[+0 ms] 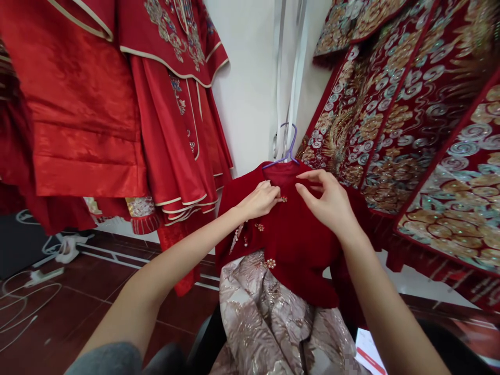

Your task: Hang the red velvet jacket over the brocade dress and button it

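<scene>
A dark red velvet jacket (300,234) hangs in front of me on a purple hanger (289,156). My left hand (262,199) is closed in a pinch on the jacket's front just below the collar, beside a gold bead button (284,199). Across the collar opening, my right hand (327,200) hovers at the jacket's other side, thumb and fingers apart, holding nothing that I can see. Lower on the front sit a pearl flower button (270,263) and another bead button (259,227). Below the jacket hangs a shiny beige patterned skirt (265,312).
Red embroidered garments (172,130) hang at the left, heavily sequinned ones (390,120) at the right. White metal rack poles (291,73) rise behind the jacket. On the tiled floor lie white cables (27,307) and a power strip (45,276). A paper tag (369,351) shows at lower right.
</scene>
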A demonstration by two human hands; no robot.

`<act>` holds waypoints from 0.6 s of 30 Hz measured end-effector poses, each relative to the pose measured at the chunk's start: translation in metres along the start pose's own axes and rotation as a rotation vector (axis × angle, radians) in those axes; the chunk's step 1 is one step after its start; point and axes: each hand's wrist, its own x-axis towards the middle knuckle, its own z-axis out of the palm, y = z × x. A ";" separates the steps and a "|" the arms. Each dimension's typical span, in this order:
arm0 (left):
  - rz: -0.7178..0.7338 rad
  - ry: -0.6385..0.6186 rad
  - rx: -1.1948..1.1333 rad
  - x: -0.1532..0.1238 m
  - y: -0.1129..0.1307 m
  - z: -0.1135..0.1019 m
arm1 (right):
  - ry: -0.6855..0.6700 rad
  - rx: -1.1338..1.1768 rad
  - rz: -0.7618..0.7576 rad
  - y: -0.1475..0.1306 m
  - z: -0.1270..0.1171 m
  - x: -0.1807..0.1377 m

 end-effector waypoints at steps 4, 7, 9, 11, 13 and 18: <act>-0.081 0.081 -0.357 0.000 0.004 0.001 | 0.018 -0.174 -0.040 0.007 0.021 -0.001; -0.285 0.169 -0.651 0.001 0.010 0.000 | 0.101 -0.297 0.001 0.020 0.042 0.001; -0.389 0.237 -0.768 0.001 0.012 -0.002 | 0.138 -0.371 0.031 0.027 0.053 0.002; -0.371 0.277 -0.735 0.001 0.011 -0.005 | 0.129 -0.436 0.037 0.032 0.058 0.002; -0.296 0.274 -0.615 0.000 0.008 -0.011 | 0.085 -0.485 0.015 0.036 0.056 -0.001; -0.220 0.270 -0.258 -0.009 0.000 -0.035 | -0.027 -0.571 -0.011 0.046 0.019 -0.011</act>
